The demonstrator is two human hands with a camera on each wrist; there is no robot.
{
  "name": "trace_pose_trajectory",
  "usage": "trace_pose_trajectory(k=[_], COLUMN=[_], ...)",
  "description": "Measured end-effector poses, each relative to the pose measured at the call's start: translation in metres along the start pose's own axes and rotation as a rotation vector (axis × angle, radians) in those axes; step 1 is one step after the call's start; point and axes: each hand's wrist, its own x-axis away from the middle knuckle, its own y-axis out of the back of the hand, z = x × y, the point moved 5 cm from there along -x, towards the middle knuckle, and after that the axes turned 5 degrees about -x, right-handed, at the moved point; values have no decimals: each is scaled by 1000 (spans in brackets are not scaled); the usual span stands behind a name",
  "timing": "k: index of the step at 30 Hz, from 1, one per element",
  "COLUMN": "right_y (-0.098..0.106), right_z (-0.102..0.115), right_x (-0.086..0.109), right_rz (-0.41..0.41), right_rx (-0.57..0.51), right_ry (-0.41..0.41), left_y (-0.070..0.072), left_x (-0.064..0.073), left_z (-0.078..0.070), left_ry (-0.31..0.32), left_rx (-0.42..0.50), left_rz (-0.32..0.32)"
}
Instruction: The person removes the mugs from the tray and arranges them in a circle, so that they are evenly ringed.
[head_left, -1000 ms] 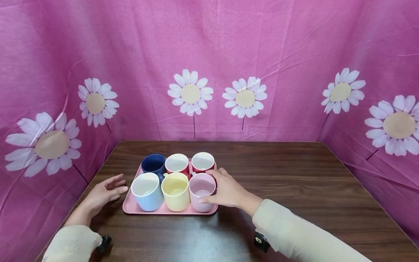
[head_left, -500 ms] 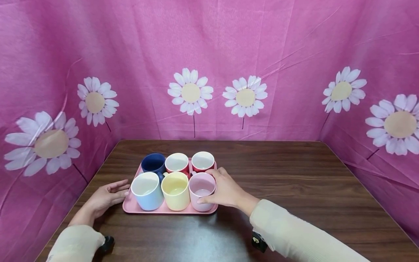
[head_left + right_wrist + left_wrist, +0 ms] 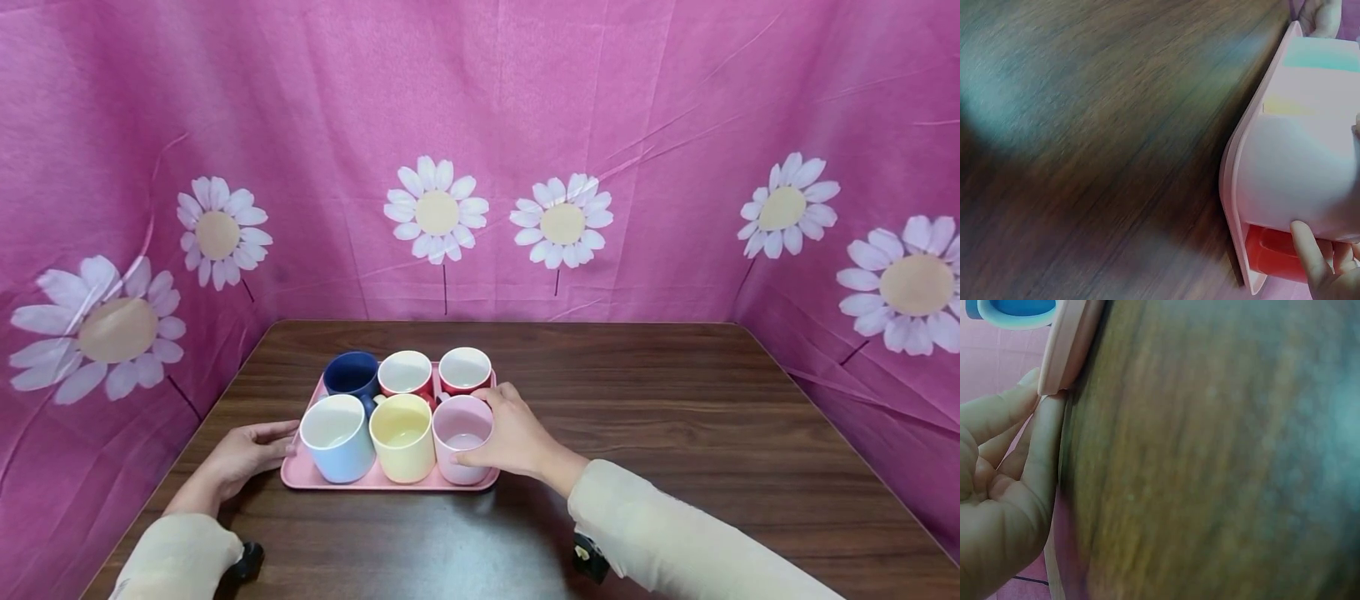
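A pink tray (image 3: 384,487) bears several mugs in two rows on the table's left half. In front stand a light blue mug (image 3: 343,457), a yellow mug (image 3: 407,458) and a pink mug (image 3: 445,446); behind them are a navy mug (image 3: 351,373) and two red mugs with white insides. My left hand (image 3: 243,457) pinches the tray's left edge, its fingertips on both sides of the rim in the left wrist view. Around the pink mug's right side my right hand (image 3: 513,437) holds on, thumb in front and fingers behind, while the mug sits on the tray.
The dark wooden table (image 3: 675,417) stretches away to the right of the tray. A pink curtain (image 3: 495,100) with daisies encloses the back and sides. Beneath each sleeve hangs a small black wrist device (image 3: 591,557).
My left hand has moved right, from beside the tray to its left edge, and takes hold of it. The right hand stays at the pink mug; the mugs and tray have not visibly moved.
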Motion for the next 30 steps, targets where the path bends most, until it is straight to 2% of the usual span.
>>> trace_pose_trajectory(k=[6, 15, 22, 30], right_y=[1, 9, 24, 47], right_z=[2, 5, 8, 12], right_x=[-1, -4, -5, -2], right_rz=[-7, 22, 44, 83], right_rx=[7, 33, 44, 60], right_ry=[9, 101, 149, 268], left_y=[0, 3, 3, 3], left_x=[0, 1, 0, 0], left_z=[1, 2, 3, 2], left_ry=[30, 79, 70, 58], left_rx=[-14, -37, -30, 5], left_rz=[-11, -45, -36, -17])
